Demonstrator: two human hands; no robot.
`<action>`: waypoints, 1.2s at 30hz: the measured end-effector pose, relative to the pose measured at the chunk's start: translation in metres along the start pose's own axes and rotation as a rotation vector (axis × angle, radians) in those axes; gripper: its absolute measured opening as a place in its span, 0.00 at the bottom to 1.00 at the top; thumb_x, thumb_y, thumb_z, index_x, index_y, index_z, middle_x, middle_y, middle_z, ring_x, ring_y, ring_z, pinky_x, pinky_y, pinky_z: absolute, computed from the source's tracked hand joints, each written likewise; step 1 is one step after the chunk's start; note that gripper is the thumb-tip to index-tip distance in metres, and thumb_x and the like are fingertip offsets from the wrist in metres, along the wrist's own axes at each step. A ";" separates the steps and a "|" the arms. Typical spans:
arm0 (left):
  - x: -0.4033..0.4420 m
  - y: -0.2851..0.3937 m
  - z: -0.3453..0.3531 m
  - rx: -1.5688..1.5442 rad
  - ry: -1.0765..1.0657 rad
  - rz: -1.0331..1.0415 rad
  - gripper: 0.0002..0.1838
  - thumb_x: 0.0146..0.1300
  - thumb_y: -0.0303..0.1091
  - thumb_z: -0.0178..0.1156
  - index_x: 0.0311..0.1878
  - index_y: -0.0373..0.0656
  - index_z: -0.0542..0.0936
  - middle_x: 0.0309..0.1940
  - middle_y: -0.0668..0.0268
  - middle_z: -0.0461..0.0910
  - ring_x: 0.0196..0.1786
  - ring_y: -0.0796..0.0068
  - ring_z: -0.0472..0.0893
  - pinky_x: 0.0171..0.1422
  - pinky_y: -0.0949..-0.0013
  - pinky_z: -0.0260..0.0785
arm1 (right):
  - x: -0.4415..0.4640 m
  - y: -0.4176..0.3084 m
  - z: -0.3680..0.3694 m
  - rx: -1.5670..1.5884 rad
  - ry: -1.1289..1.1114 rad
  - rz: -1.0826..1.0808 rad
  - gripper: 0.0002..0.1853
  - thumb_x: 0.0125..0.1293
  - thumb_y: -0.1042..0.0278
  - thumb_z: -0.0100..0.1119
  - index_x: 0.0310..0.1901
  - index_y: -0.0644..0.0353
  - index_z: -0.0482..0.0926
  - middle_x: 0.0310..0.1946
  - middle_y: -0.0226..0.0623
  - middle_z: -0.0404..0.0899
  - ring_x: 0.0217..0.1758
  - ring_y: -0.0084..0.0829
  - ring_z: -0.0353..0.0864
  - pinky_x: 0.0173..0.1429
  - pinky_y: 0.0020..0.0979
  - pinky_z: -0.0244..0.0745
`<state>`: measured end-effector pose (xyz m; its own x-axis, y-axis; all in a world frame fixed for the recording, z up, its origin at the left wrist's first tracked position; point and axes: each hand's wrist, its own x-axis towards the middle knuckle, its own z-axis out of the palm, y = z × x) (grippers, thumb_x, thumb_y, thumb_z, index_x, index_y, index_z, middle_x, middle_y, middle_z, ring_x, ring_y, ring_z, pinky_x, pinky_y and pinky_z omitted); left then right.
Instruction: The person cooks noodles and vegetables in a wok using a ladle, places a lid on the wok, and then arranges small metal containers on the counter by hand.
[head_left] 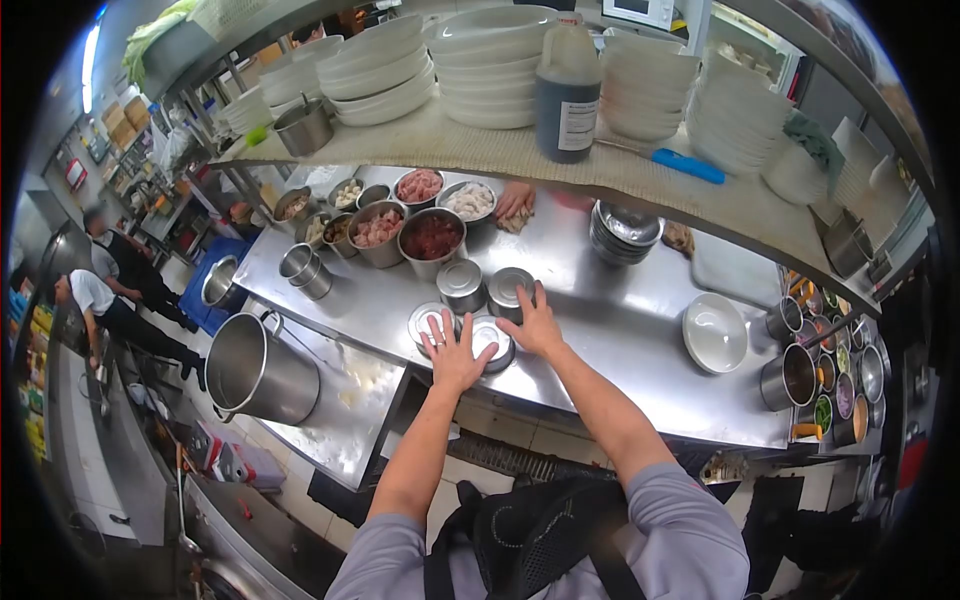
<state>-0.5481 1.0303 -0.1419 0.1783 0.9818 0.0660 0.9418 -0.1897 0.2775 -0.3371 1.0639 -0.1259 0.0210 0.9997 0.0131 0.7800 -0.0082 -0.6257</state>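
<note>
My left hand [458,355] lies with fingers spread over the tops of two round metal tins, the front left tin [424,318] and the front right tin [493,362]. My right hand [533,325] is open too, its fingers reaching over the back right tin [510,283] and its thumb towards the front right one. Behind my left hand stands another tin [461,278]. All of them are upright on the steel table [600,350], close together. Whether my palms press on the tops cannot be made out.
Metal pots of raw meat [432,240] stand behind the tins. Across the table, another person's hand [515,200] rests on a cloth. Stacked bowls [626,235], a white bowl [715,333] and a large stockpot [262,375] flank me. A shelf [420,140] with plates overhangs the table.
</note>
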 end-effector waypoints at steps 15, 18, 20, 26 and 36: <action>-0.218 -0.072 -0.010 -0.459 0.244 -0.044 0.22 0.69 0.33 0.64 0.64 0.36 0.74 0.64 0.45 0.76 0.68 0.42 0.75 0.74 0.51 0.66 | -0.220 0.094 -0.076 0.365 0.107 0.045 0.24 0.73 0.63 0.65 0.66 0.64 0.78 0.56 0.47 0.83 0.54 0.38 0.86 0.58 0.37 0.81; -0.333 -0.096 0.061 -0.552 -0.324 -0.262 0.21 0.70 0.42 0.65 0.60 0.39 0.81 0.57 0.47 0.83 0.63 0.47 0.80 0.68 0.55 0.72 | -0.300 0.130 -0.027 0.428 -0.173 0.279 0.21 0.72 0.62 0.66 0.61 0.65 0.82 0.48 0.48 0.87 0.50 0.39 0.88 0.57 0.38 0.81; -0.355 -0.119 0.119 -0.640 -0.251 -0.385 0.20 0.70 0.42 0.64 0.59 0.39 0.82 0.55 0.47 0.83 0.62 0.48 0.81 0.67 0.55 0.73 | -0.345 0.166 0.018 0.460 -0.375 0.331 0.20 0.72 0.62 0.66 0.60 0.66 0.82 0.48 0.50 0.88 0.50 0.41 0.89 0.56 0.38 0.81; -0.226 -0.109 0.027 -0.541 -0.068 -0.036 0.19 0.68 0.37 0.63 0.57 0.37 0.82 0.52 0.48 0.84 0.57 0.47 0.83 0.64 0.55 0.75 | -0.313 0.122 0.034 0.165 -0.626 0.054 0.20 0.71 0.61 0.66 0.58 0.65 0.83 0.48 0.51 0.88 0.50 0.41 0.89 0.57 0.37 0.81; -0.004 -0.202 -0.083 -1.023 0.431 -0.229 0.24 0.68 0.34 0.67 0.64 0.35 0.76 0.52 0.57 0.83 0.52 0.68 0.84 0.57 0.65 0.78 | -0.251 0.127 0.039 0.195 -0.202 0.398 0.22 0.72 0.60 0.65 0.61 0.66 0.82 0.54 0.54 0.86 0.55 0.49 0.88 0.59 0.45 0.82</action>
<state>-0.7629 1.0633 -0.1186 -0.2676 0.9460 0.1828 0.2289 -0.1219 0.9658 -0.2681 0.8126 -0.2394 0.1576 0.9045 -0.3964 0.6039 -0.4059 -0.6859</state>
